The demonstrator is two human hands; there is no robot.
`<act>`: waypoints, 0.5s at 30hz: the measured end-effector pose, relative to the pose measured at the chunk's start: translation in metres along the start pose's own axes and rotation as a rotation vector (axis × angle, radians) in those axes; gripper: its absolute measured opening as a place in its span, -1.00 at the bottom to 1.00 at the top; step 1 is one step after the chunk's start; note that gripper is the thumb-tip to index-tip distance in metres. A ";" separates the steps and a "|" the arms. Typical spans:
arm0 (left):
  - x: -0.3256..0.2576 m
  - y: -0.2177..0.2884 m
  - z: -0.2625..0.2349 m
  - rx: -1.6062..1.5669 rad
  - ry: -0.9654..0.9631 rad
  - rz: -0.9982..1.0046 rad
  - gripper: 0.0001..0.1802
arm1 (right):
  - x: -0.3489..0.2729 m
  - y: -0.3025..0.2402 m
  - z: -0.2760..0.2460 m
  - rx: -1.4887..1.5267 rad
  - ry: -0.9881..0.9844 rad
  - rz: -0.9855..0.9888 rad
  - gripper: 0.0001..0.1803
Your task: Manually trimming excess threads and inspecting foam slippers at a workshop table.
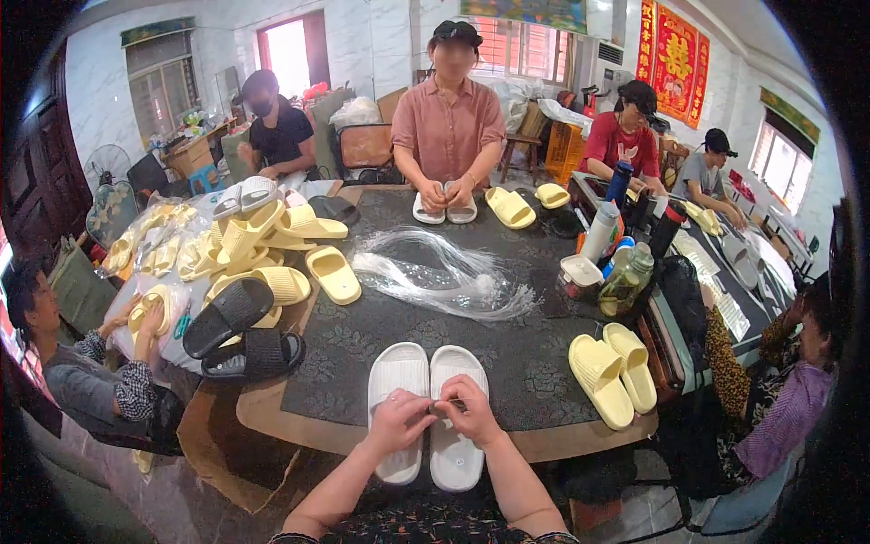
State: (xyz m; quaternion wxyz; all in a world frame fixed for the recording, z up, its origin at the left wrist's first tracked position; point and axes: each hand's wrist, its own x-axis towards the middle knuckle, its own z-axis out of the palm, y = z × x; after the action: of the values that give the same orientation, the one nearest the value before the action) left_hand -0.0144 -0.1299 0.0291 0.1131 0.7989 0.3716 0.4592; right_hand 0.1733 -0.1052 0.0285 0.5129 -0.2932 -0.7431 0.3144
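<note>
A pair of white slide sandals lies side by side at the table's near edge: the left slide (399,366) and the right slide (459,361), toes pointing away from me. Over their straps my left hand (402,422) and my right hand (468,413) meet, fingertips pinched close together between the two slides. Whatever the fingers hold is too small to make out. Beyond the slides, a loose bundle of thin clear plastic strands (435,288) is spread on the dark table cover (507,363).
Yellow slides (600,381) sit to my right. Yellow slides (263,227) and black slides (228,317) are heaped at left. Bottles (600,231) and a glass jar (625,283) stand at right. A person (449,136) across handles white slides; other people work on both sides.
</note>
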 end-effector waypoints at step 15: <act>-0.002 0.003 -0.004 -0.125 0.097 -0.248 -0.90 | 0.000 0.005 -0.002 0.174 0.031 0.143 -0.88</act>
State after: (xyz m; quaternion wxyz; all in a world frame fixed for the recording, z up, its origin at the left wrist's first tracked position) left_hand -0.0167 -0.1346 0.0317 0.2001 0.7153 0.4431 0.5020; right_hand 0.1754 -0.1017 0.0255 0.5239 -0.3048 -0.6822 0.4089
